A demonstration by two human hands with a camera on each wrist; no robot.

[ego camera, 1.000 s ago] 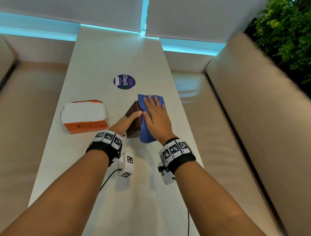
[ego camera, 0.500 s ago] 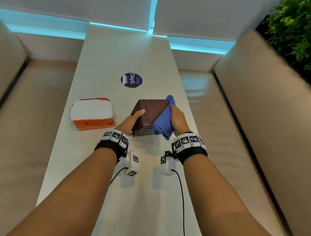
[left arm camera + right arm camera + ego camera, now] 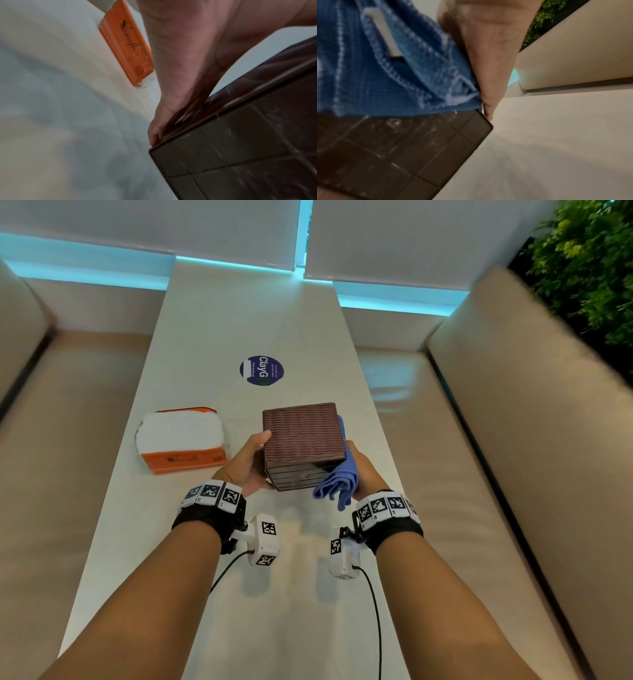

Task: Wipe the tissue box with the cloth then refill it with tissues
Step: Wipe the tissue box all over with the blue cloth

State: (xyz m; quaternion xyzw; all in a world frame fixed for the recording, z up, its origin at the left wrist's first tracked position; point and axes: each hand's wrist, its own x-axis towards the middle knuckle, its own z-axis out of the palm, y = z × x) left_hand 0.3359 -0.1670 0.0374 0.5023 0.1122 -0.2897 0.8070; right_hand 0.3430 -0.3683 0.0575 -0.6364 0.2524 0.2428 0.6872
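Tissue box [image 3: 303, 436] lifted off counter [image 3: 239, 313], tilted, gridded base twd cam. Left hand [image 3: 247, 462] gripping left side; right hand [image 3: 363, 470] pressing blue cloth [image 3: 337, 486] to right side. Tissue pack [image 3: 181, 440] on counter, left.

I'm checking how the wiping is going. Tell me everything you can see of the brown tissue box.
The tissue box is a dark brown cube with finely ribbed, woven-looking sides that look like plastic. It is lifted off the table and tilted, its gridded underside turned toward the person; the wrist views show pale smudges there. The left hand holds its left side, thumb on the upper face. The right hand presses the blue cloth against its right side. No opening or tissues show.
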